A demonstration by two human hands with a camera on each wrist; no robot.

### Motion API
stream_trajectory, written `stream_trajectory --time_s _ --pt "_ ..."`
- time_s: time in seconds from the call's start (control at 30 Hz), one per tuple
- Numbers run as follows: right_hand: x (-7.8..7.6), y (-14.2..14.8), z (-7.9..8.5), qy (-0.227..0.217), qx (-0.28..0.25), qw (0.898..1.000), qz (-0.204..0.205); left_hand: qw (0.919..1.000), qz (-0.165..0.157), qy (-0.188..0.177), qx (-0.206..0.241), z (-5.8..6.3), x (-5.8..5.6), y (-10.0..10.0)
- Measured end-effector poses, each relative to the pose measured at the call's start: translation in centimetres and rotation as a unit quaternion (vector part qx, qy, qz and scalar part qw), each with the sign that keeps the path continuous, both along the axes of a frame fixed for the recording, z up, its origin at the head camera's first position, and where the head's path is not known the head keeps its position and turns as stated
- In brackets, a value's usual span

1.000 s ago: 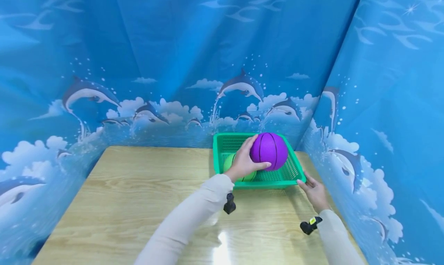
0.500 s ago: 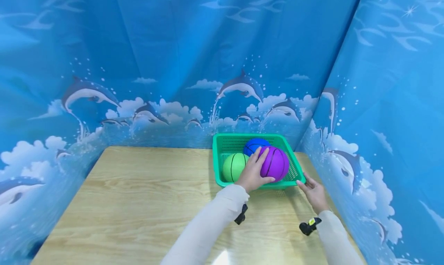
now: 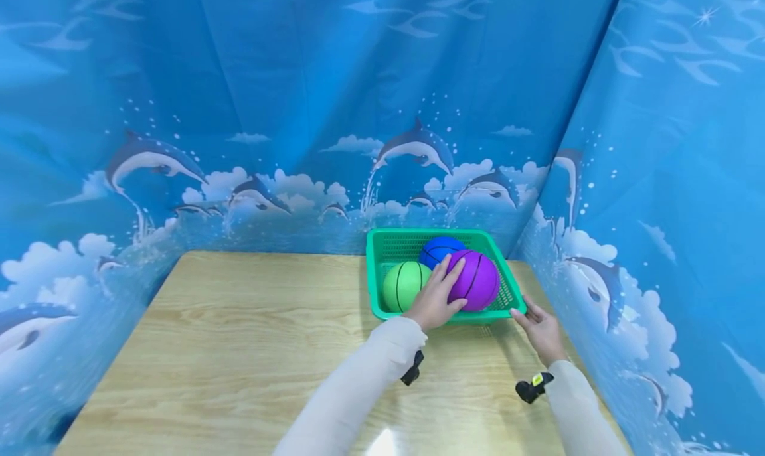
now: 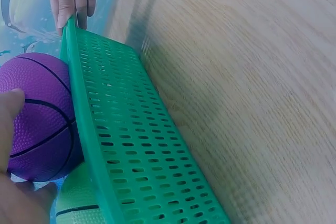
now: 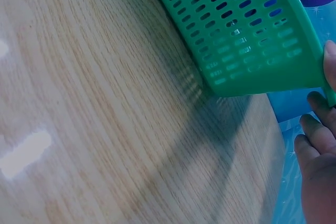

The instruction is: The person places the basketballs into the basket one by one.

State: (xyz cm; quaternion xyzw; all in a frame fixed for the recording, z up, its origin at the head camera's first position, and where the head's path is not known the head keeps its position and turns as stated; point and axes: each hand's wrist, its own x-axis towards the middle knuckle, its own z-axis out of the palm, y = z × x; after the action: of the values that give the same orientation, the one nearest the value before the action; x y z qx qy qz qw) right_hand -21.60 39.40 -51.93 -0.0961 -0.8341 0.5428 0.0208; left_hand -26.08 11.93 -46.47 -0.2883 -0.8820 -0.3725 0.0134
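Observation:
A purple toy basketball (image 3: 479, 285) sits in the right part of a green plastic basket (image 3: 478, 316). My left hand (image 3: 438, 299) holds the ball from its left, thumb low in front and fingers spread over the top; the thumb also lies on it in the left wrist view. At the basket's front right corner, my right hand (image 3: 542, 331) pinches the rim, thumb inside and fingers outside, as the right wrist view shows. A light green ball (image 3: 404, 286) lies at the basket's left front. Behind the purple one is a blue ball (image 3: 441, 247), partly hidden.
The basket stands at the far right of a wooden table (image 3: 239, 350), close to the back curtain (image 3: 287, 111) with dolphins printed on it. Another curtain (image 3: 687, 177) runs along the right side. A black wrist camera (image 3: 412, 368) hangs under the left wrist.
The left hand has brought the purple ball down and toward the front of the basket, uncovering the blue ball. Lately the purple ball has turned slightly. The right hand has stayed on the rim.

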Motion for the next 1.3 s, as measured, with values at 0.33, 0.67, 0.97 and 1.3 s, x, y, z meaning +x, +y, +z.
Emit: stream_trajectory --time_s 0.33,0.67,0.97,1.3 --pt "0.0 -0.3 0.1 -0.001 -0.003 1.000 -0.002 0.9967 0.046 0.055 0.039 -0.6 0.5 0.4" --pt "-0.1 -0.3 -0.1 -0.011 -0.022 1.000 -0.014 0.9943 -0.010 0.106 -0.004 -0.8 0.4 1.0" --pt "-0.1 -0.3 0.0 -0.010 -0.022 1.000 -0.011 0.9882 -0.028 0.140 -0.057 -0.6 0.4 1.2" --pt "-0.3 -0.4 -0.1 -0.003 -0.031 0.999 -0.018 0.9829 -0.037 0.159 -0.085 -1.0 0.5 1.2"
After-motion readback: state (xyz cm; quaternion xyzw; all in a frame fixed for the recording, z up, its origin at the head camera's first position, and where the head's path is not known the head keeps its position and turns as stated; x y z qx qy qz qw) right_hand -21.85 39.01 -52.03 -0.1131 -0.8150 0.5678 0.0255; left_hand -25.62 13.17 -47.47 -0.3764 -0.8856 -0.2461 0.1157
